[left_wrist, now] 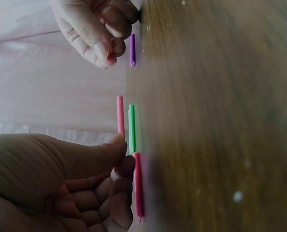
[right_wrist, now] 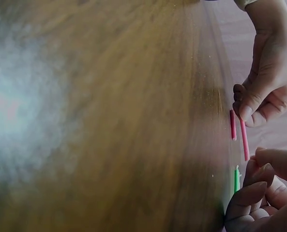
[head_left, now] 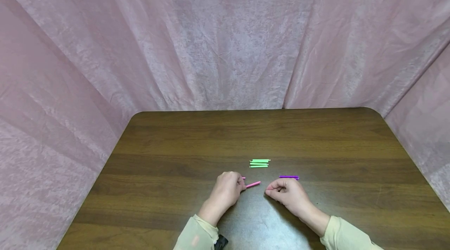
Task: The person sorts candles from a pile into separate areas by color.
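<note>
A thin pink candle (head_left: 253, 184) sticks out to the right from my left hand (head_left: 227, 188), pinched between thumb and forefinger. Behind those fingers a second pink candle (left_wrist: 138, 186) lies on the table, mostly hidden in the head view. My right hand (head_left: 287, 194) is to the right of the held candle's free end, apart from it, thumb and forefinger tips brought together with nothing showing between them. Just beyond the right hand's knuckles lie purple candles (head_left: 289, 177), close together. Several green candles (head_left: 259, 163) rest side by side farther back, between the two hands.
The brown wooden table (head_left: 168, 136) has rounded far corners. Pink curtains (head_left: 225, 39) hang behind it and at both sides. A dark object (head_left: 220, 242) shows at the left sleeve's cuff.
</note>
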`<state>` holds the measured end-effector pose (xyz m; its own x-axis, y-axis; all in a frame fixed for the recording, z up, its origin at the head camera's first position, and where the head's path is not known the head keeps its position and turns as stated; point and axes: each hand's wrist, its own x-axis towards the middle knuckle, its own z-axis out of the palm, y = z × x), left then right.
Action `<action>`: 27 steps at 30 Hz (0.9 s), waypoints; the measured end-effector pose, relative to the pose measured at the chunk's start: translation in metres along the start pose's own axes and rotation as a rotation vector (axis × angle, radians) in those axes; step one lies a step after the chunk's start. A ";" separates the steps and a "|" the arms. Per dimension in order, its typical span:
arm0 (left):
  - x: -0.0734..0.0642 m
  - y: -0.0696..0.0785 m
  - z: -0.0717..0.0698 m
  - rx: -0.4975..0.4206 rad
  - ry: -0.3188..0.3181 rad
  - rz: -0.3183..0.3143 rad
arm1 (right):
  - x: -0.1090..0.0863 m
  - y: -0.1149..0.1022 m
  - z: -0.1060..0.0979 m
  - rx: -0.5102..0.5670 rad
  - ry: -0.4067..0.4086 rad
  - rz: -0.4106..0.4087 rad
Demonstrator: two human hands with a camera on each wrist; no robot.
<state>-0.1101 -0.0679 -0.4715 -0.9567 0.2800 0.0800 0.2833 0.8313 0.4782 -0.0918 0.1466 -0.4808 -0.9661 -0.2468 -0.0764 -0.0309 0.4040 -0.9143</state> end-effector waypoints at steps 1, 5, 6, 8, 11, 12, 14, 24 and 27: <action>0.000 0.000 0.000 -0.003 -0.003 -0.001 | 0.000 0.000 0.000 0.001 -0.001 -0.002; 0.000 -0.002 0.000 -0.030 -0.003 0.006 | 0.000 0.001 -0.001 0.011 -0.009 -0.009; 0.000 -0.002 0.000 -0.038 -0.002 0.006 | 0.000 0.001 -0.001 0.014 -0.010 -0.010; 0.000 -0.003 -0.001 -0.056 -0.002 0.006 | 0.000 0.002 -0.001 0.021 -0.012 -0.009; -0.001 -0.005 -0.001 -0.075 -0.004 -0.004 | -0.001 0.001 -0.001 0.032 -0.013 -0.011; -0.002 -0.005 -0.001 -0.076 -0.006 -0.009 | -0.001 0.001 -0.002 0.033 -0.013 -0.010; -0.003 -0.005 -0.002 -0.071 -0.008 -0.016 | -0.001 0.001 -0.002 0.037 -0.013 -0.010; -0.004 -0.010 -0.008 -0.061 -0.010 -0.039 | -0.001 0.002 -0.002 0.044 -0.019 0.003; -0.004 -0.014 -0.010 -0.076 -0.009 -0.029 | -0.002 0.002 -0.002 0.054 -0.024 0.003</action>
<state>-0.1110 -0.0849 -0.4698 -0.9635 0.2614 0.0575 0.2497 0.8004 0.5450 -0.0906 0.1500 -0.4817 -0.9596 -0.2672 -0.0878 -0.0139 0.3566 -0.9341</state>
